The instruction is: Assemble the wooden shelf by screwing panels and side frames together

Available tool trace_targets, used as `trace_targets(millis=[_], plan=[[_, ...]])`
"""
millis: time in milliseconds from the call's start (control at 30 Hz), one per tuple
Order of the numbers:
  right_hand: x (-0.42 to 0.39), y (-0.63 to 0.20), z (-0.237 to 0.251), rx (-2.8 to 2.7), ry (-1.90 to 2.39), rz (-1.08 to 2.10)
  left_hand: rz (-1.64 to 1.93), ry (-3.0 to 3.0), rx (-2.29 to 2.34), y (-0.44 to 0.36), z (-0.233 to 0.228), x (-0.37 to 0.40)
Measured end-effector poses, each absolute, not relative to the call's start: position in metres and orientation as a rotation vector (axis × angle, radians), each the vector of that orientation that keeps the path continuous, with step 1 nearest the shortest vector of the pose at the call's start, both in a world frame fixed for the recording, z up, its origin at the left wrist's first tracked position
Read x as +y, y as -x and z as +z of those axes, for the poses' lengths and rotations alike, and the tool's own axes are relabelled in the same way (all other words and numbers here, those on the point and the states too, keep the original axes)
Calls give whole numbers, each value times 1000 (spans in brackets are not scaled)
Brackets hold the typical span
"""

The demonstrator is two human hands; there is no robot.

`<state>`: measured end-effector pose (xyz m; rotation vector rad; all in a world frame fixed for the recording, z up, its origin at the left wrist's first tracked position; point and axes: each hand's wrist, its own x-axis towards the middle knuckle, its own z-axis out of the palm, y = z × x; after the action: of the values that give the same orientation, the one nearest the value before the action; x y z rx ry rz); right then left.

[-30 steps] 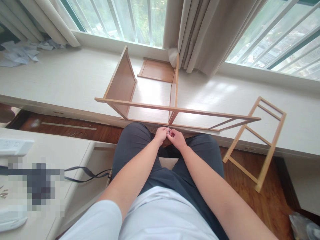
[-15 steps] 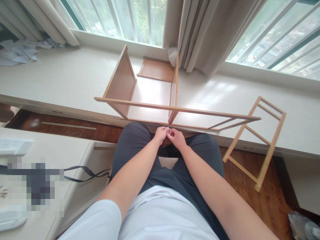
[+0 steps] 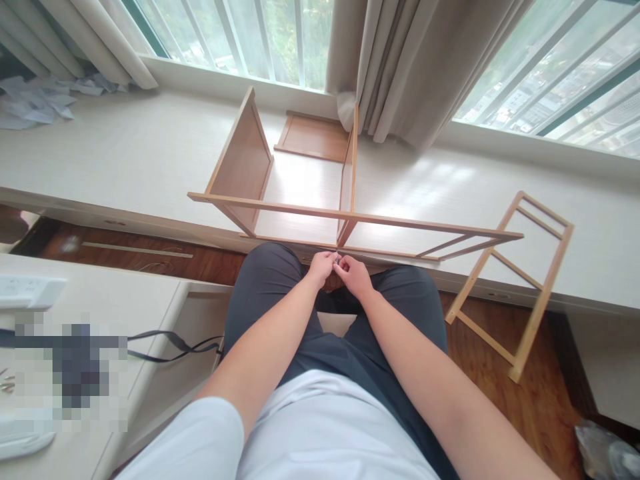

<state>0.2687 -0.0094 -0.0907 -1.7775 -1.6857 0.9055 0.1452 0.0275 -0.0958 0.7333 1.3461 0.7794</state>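
Sitting by the window ledge, a person pinches a tiny metal fastener (image 3: 337,258) between left hand (image 3: 321,267) and right hand (image 3: 354,275), mid-frame, just below the half-built wooden shelf frame (image 3: 350,217). Fitting hardware seems underway; seating it next needs careful alignment.

tiny item pinched between both hands too small to tell, pixel-blurred patch (image 3: 70,370) on desk, window tops cut off
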Motion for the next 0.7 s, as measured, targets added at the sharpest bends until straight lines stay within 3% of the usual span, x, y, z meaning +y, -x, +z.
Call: trace_targets(millis=[700], plan=[[-9, -273, -92, -1682, 1845, 930, 774, -740, 1380, -145, -91, 28]])
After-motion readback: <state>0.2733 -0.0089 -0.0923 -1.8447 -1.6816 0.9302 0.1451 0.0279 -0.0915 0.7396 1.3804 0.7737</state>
